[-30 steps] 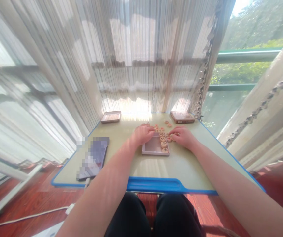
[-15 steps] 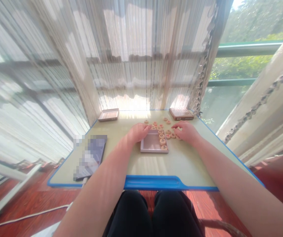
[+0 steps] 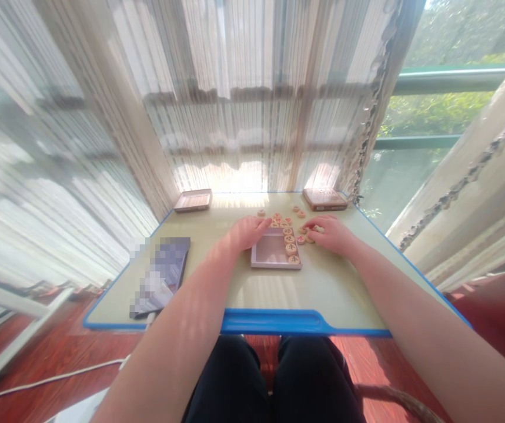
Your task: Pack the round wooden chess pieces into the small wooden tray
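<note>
Sunlit curtains (image 3: 234, 88) backed the table (image 3: 252, 288) where I apparently sorted loose xiangqi pieces (image 3: 300, 240) beside a tray (image 3: 275, 266) holding four; my right hand (image 3: 331, 234) curled over several, my left hand (image 3: 248, 232) bunched by the tray's far-left corner, either's pinch unclear. Next seemingly needed one clean grip.

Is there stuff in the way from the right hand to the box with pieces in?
Yes: loose round pieces lie by the right hand, just right of the box. Then comes its right wall, with a line of pieces inside.
</note>
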Demonstrator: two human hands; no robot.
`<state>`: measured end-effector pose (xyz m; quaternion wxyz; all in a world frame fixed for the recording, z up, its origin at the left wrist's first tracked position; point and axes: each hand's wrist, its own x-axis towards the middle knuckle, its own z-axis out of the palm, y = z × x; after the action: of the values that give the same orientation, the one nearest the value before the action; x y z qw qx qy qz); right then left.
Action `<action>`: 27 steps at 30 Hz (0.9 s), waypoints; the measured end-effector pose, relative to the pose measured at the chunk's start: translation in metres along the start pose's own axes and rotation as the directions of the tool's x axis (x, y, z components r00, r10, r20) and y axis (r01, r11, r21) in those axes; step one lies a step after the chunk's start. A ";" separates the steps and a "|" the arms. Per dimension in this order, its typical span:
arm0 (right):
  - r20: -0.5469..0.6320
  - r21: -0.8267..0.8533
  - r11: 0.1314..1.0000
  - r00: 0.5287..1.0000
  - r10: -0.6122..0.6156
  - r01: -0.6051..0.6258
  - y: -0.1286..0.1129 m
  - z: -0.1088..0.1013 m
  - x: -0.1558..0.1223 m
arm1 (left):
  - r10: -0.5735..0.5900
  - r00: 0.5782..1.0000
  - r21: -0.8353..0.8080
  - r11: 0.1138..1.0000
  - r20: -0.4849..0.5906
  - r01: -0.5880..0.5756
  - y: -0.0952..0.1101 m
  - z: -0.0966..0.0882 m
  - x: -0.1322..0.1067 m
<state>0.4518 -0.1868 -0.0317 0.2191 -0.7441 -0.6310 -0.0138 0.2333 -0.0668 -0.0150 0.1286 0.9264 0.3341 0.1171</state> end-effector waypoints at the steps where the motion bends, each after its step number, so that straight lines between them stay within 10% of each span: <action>1: 0.026 0.003 1.000 1.000 -0.004 0.004 -0.001 -0.001 0.000 | 0.003 1.000 0.001 1.000 0.000 -0.003 0.000 0.000 0.000; 19: -0.093 0.043 0.997 0.993 0.068 -0.064 0.014 0.003 0.006 | 0.029 0.993 -0.142 0.989 -0.115 -0.046 -0.008 0.010 0.007; 27: -0.104 0.043 0.999 0.995 0.001 0.004 0.005 0.001 0.001 | -0.297 0.799 -0.568 0.820 -0.522 -0.067 -0.017 0.010 0.014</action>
<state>0.4562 -0.1861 -0.0342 0.2675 -0.7370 -0.6195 -0.0390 0.2369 -0.0463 -0.0277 0.2912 0.7404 0.3661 0.4827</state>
